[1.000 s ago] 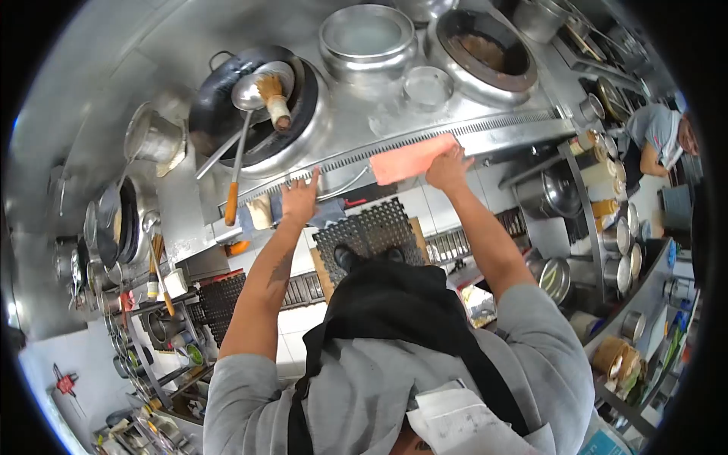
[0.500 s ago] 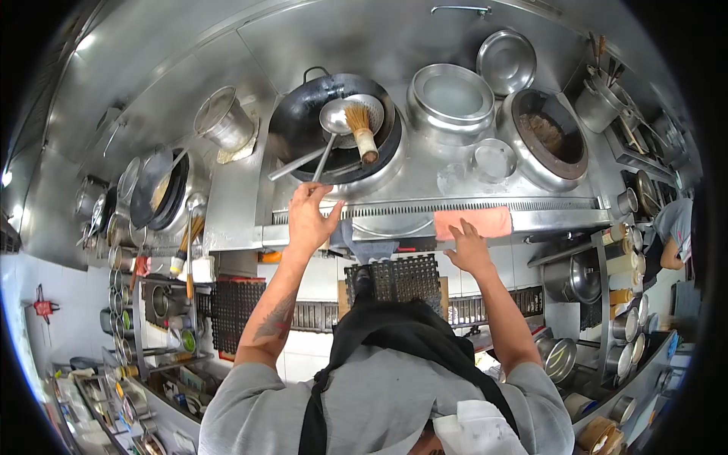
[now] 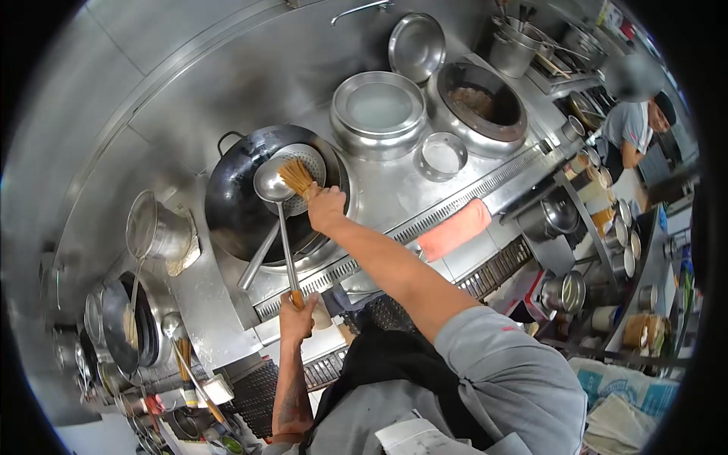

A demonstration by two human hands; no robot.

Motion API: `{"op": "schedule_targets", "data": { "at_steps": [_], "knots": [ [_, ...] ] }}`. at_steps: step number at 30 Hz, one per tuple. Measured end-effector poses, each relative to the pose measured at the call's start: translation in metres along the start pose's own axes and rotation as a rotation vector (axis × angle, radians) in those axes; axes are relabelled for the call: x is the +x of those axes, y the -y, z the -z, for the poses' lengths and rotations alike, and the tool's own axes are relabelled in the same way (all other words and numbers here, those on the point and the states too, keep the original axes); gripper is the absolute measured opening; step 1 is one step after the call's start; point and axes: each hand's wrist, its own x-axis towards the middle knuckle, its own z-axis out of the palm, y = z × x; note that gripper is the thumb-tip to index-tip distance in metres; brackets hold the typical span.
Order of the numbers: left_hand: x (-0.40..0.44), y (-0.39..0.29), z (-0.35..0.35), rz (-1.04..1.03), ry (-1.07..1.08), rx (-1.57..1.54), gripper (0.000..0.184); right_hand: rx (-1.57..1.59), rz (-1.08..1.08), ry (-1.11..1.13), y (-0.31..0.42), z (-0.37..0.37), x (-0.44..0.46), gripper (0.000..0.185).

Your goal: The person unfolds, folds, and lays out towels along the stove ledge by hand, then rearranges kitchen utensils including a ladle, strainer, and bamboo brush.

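A big dark wok sits on the steel range. In it rests a perforated strainer, whose handle sticks out over the near rim. My left hand is closed round the wooden end of a ladle; the ladle's bowl lies over the strainer. My right hand reaches across into the wok and grips a bamboo wok brush by its handle, bristles beside the ladle bowl. The fingers cover most of the brush handle.
Right of the wok stand a pot of cloudy liquid, a steel ring-shaped dish and a dark-rimmed burner. A pink cloth hangs on the front edge. Left is a steel strainer pot. A co-worker stands at far right.
My left hand has closed on the ladle's handle. My right hand has left the pink cloth, moved left and taken hold of the brush. The view has turned and shifted.
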Motion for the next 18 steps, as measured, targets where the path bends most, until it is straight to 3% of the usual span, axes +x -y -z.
{"op": "schedule_targets", "data": {
  "at_steps": [1,2,4,5,8,10,12,13,16,18],
  "knots": [
    [0.004,0.002,0.000,0.039,0.067,-0.023,0.043,-0.031,-0.046,0.002,0.000,-0.001,-0.001,0.079],
    [0.008,0.010,0.000,0.031,0.079,-0.020,0.043,-0.033,-0.060,-0.001,-0.006,-0.001,-0.004,0.079],
    [0.017,0.028,0.000,0.007,0.123,-0.339,0.022,0.197,0.090,-0.037,-0.025,0.038,-0.041,0.083],
    [0.011,0.016,0.002,0.035,0.120,-0.415,0.013,0.222,0.039,-0.118,-0.041,0.043,-0.055,0.086],
    [-0.010,-0.010,0.012,0.027,0.124,-0.588,0.011,0.339,-0.072,-0.328,-0.128,0.059,-0.106,0.093],
    [-0.024,-0.026,0.017,0.008,0.152,-0.652,0.016,0.334,-0.150,-0.233,-0.188,0.052,-0.136,0.092],
    [-0.036,-0.049,0.016,0.097,0.336,-0.854,0.022,0.222,-0.181,-0.024,-0.250,0.001,-0.143,0.089],
    [-0.042,-0.066,0.013,0.155,0.436,-0.921,0.027,0.216,-0.178,-0.039,-0.263,-0.015,-0.139,0.089],
    [-0.059,-0.105,-0.028,0.073,0.549,-0.946,0.024,0.252,-0.254,0.141,-0.285,-0.042,-0.152,0.087],
    [-0.060,-0.111,-0.063,0.014,0.641,-0.940,0.019,0.019,-0.243,-0.068,-0.280,-0.050,-0.157,0.080]
  ]
}}
